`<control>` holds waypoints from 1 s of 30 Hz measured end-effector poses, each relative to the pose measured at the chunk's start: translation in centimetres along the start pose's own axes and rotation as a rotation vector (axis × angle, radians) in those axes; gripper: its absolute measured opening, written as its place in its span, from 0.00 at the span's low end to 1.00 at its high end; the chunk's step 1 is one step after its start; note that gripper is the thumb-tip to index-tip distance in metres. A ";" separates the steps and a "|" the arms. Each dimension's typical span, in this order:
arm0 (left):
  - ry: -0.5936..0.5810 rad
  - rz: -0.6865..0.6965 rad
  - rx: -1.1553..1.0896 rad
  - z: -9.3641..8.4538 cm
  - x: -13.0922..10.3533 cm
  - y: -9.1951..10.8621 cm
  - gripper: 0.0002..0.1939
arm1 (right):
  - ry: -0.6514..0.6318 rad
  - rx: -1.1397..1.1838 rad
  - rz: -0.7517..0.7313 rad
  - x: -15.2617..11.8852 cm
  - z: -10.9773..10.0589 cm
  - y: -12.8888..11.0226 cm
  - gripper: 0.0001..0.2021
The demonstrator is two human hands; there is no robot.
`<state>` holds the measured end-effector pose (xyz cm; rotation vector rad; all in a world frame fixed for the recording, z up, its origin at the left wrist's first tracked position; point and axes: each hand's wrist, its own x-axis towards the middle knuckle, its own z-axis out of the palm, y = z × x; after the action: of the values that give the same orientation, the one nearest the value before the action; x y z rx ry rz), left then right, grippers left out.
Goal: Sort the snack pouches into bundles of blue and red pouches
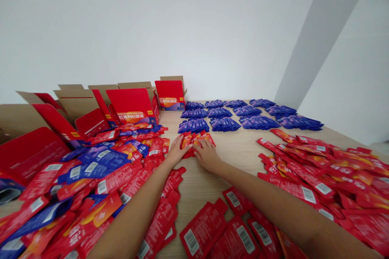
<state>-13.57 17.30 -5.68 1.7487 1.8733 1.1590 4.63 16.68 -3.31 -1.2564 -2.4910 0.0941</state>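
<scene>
A small overlapping row of red pouches [199, 138] lies on the wooden table, just in front of the blue pouches. My left hand [178, 150] grips the row at its left side, thumb stretched along the near edge. From the right, my right hand [208, 155] has its curled fingers on the same pouches, close to the left thumb. Parts of the row are hidden under the fingers. Beyond my hands, blue pouches [224, 124] are laid out in several neat fanned stacks.
Left of my arms spreads a mixed heap of red and blue pouches [103, 166]. Loose red pouches pile up on the right [331, 170], and more red pouches [206, 226] lie near the front. Open red cartons [130, 105] stand along the back left, before a white wall [212, 28].
</scene>
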 end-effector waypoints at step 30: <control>0.159 -0.053 0.187 0.1 -0.5 0.5 0.28 | -0.013 -0.114 -0.190 1.3 0.7 -2.3 0.25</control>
<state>-13.10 16.85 -5.53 1.7340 2.1715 1.1664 1.96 16.37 -3.11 -1.0567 -2.6449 -0.0886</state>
